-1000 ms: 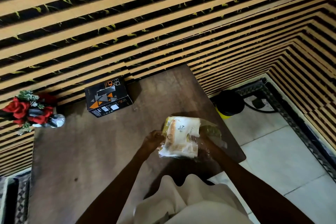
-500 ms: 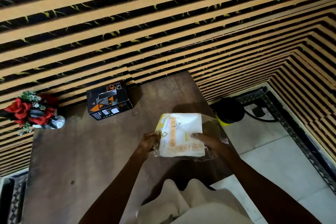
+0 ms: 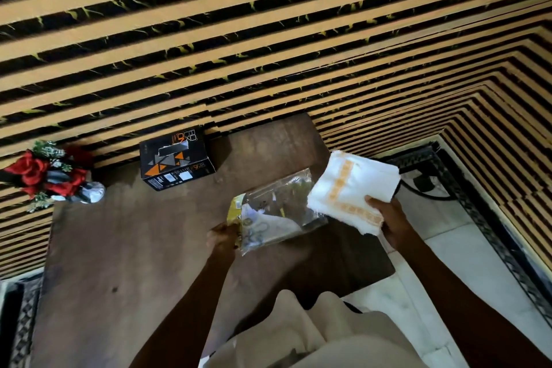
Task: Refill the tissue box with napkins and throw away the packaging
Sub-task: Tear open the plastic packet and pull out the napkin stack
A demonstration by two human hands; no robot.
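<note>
Head view: napkins now fully out of wrapper; a second ago both hands still had stack inside it. Right hand pinches bare stack at 3 o'clock, off table edge. Left hand clamps empty wrapper, centre. Tissue box at 11 o'clock, against wall, untouched. Flowers at 9 o'clock. Unpacking done; next likely loading box, then binning wrapper.

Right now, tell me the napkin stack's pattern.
White napkin stack with an orange block border, clearest in the head view.
</note>
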